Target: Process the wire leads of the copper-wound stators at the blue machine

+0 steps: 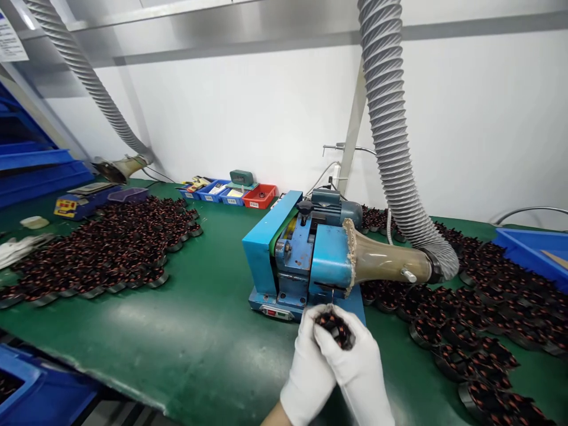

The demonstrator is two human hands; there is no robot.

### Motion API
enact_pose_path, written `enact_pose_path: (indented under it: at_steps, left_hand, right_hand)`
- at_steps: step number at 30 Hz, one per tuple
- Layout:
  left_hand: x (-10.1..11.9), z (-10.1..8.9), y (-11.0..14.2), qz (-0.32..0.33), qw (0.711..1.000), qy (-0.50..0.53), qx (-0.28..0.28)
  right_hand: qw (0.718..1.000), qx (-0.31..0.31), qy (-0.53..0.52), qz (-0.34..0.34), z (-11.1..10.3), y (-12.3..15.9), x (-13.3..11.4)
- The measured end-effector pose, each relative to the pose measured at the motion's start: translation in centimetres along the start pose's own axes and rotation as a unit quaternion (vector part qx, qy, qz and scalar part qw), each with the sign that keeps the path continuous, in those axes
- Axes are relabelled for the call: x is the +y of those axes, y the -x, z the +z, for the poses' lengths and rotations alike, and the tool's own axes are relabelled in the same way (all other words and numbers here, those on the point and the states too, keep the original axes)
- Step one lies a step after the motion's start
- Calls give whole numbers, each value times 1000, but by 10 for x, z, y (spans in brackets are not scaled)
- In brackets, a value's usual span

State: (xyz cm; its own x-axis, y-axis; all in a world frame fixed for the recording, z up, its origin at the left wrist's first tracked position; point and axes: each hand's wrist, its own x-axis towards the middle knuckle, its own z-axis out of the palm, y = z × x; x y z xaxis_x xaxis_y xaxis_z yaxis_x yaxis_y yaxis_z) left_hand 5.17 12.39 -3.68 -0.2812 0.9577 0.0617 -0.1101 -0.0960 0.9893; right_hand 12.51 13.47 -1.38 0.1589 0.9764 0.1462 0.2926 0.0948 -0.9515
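Nearest, the gloved left hand (pixel 306 365) and right hand (pixel 358 355) clasp a dark wound ring (pixel 329 321) between them, just before the blue machine (pixel 331 251). It looks stiff and fairly dense, with windings easily nicked, so the outer rim suits gripping. Fingers (pixel 327 344) hide much; whether it touches the machine is hard to tell.

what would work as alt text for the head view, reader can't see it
A person's white-gloved left hand and right hand hold a dark ring-shaped part in front of a blue machine on a green table. Similar parts lie massed on both sides of the machine, and a grey ribbed hose runs down to a funnel on it.
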Motion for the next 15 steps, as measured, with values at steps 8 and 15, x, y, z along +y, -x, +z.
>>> enact_pose_path:
  at_steps: [8, 15]
  left_hand:
    - [-6, 1, -10, 2, 1000, -27, -3]
    - [-3, 15, -30, 25, 999, -46, -3]
  right_hand:
    - [999, -18, -20, 29, 5, -8, 2]
    - [999, -30, -40, 15, 4, -29, -1]
